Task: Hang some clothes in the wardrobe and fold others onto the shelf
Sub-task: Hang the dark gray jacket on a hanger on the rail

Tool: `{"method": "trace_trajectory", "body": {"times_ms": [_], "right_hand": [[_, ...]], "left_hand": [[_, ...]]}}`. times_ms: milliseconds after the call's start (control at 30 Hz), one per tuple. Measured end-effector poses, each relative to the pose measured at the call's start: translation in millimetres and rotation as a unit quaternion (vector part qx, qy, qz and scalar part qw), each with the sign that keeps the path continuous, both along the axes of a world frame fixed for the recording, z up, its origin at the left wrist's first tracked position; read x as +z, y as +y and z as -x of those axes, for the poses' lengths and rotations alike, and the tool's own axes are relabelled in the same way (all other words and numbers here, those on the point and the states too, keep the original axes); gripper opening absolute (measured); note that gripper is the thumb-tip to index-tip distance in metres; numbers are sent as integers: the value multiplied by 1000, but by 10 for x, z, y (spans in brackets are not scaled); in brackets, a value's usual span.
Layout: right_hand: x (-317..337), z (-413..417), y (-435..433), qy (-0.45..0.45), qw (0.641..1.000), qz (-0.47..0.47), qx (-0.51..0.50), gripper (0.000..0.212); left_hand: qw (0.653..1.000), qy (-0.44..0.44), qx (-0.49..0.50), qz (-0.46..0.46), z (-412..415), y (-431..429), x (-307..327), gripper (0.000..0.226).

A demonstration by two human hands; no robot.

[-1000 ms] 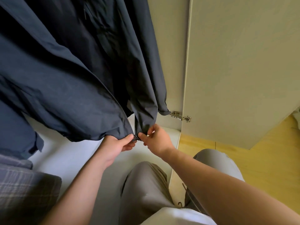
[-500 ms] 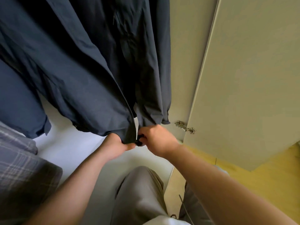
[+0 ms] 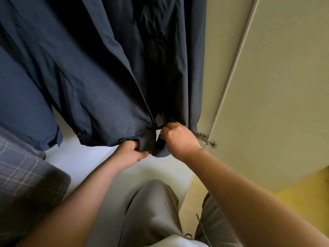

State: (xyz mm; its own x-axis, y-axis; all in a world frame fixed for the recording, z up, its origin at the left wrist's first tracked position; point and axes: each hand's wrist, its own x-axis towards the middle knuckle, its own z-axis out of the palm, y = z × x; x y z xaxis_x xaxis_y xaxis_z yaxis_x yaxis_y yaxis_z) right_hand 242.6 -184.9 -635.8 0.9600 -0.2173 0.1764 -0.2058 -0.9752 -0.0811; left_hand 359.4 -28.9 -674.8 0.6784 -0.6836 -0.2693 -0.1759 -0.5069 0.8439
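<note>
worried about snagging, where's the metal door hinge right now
Head view, right of centre: the hinge sits at the inner edge of the open wardrobe door, just right of the right hand gripping the navy jacket.

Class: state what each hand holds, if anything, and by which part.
The left hand and right hand each grip the hanging dark navy fabric jacket at its bottom hem, one on either side of the front opening.

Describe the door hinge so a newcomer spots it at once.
Start at the open beige door on the right and follow its inner edge down. The hinge sits there, just right of the right hand gripping the jacket hem. It is the only silver metal piece in view.
</note>
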Motion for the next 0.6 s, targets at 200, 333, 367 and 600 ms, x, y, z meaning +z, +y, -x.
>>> {"method": "trace_trajectory", "body": {"times_ms": [200,333,367,600], "right_hand": [[-80,-36,-54,-11,996,-75,-48,25],[-102,-59,-3,-22,993,-102,-58,23],[-89,-73,-2,-29,992,-102,-65,22],[114,-217,74,-38,998,36,-25,27]], "left_hand": [[908,300,198,215,108,-248,77,17],[876,275,287,274,219,-434,86,19],[875,264,300,273,241,-448,58,20],[871,272,352,210,297,-393,-280,15]]}}
